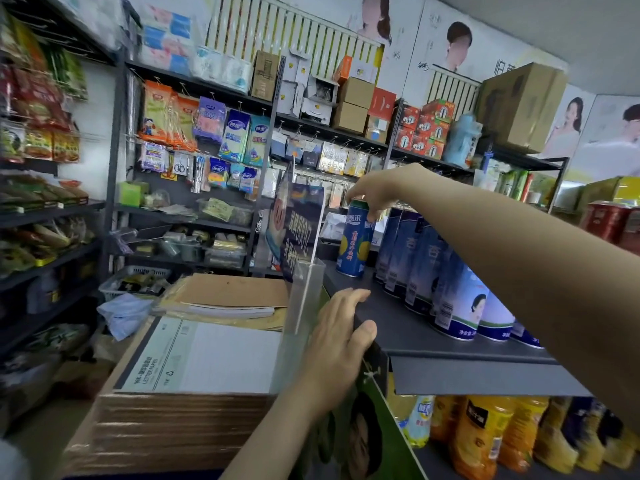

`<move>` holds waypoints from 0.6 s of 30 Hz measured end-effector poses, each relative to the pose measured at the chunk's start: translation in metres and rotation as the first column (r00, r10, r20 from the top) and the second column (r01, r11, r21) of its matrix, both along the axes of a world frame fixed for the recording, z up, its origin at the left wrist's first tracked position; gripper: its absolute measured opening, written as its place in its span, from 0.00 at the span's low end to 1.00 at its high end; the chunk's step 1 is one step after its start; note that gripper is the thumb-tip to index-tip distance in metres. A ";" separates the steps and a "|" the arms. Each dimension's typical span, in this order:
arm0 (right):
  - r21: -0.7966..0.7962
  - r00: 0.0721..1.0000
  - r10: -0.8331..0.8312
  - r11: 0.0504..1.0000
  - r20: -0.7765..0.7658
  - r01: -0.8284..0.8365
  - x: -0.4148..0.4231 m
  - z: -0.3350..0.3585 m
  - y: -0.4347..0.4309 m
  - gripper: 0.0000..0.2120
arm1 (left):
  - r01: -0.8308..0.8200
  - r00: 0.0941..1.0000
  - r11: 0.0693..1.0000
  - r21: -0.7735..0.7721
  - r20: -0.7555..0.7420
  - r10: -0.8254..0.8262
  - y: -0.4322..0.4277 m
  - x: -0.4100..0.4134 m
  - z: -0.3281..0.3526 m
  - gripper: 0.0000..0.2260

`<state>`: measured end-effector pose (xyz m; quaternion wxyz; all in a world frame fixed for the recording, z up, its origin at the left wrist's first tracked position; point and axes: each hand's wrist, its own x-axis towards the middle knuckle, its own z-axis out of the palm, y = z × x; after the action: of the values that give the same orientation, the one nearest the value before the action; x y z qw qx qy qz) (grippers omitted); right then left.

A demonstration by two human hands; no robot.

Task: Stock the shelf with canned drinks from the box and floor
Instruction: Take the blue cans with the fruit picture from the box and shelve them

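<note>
Right-hand fingers [351, 197]: curled down over the top rim of the blue can [355, 240], grasping it from above. Right hand [375, 194] sits directly over it, forearm reaching in across the shelf [398, 327] from the right.

Can: upright, long axis vertical, directly under the fingers. Base at the back left of the shelf top; looks set down, though contact cannot be confirmed.

Row of white-and-blue cans [460, 306]: on the same shelf, just right of the blue can, running toward the shelf's front edge.

Left hand [337, 332]: fingers straight and relaxed, holding nothing, laid against the shelf's left front corner with the thumb on the top edge. It is apart from the can, nearer the camera; the right hand is the one on it.

Clear sign holder [301, 233]: off the shelf's left end, near the can.

Judgement: release needs only a straight upward lift of the fingers; any sideways pull risks tipping the tall can.
</note>
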<state>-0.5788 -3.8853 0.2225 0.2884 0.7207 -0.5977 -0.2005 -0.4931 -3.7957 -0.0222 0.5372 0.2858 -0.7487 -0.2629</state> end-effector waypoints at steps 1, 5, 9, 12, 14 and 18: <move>-0.003 1.000 -0.001 1.000 -0.012 0.001 0.000 0.000 -0.001 0.33 | -0.001 1.000 1.000 -0.002 0.005 0.001 0.000 0.000 0.001 0.29; -0.014 0.999 -0.013 1.000 -0.050 0.012 0.004 -0.002 -0.002 0.32 | 0.002 1.000 1.000 0.006 0.012 -0.003 0.001 0.000 0.003 0.30; 0.008 0.999 -0.038 0.999 -0.021 0.038 0.005 -0.004 0.001 0.32 | -0.008 1.000 1.000 0.007 0.029 0.008 0.001 0.001 0.003 0.31; 0.017 0.995 -0.093 0.996 0.041 0.092 0.003 -0.007 0.005 0.38 | -0.011 1.000 1.000 0.013 0.029 0.011 -0.001 0.003 0.003 0.31; 0.011 0.993 -0.072 0.997 0.090 0.071 0.003 -0.005 0.013 0.40 | 0.000 1.000 1.000 0.020 0.021 0.000 0.000 0.003 0.003 0.30; -0.097 0.986 0.122 0.989 0.117 -0.111 0.018 -0.003 0.046 0.34 | 0.028 0.999 0.997 0.068 0.038 -0.031 0.003 0.004 0.008 0.31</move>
<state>-0.5610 -3.8389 0.2194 0.2945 0.7517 -0.5795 -0.1114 -0.4891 -3.7928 -0.0139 0.5088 0.2978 -0.7538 -0.2901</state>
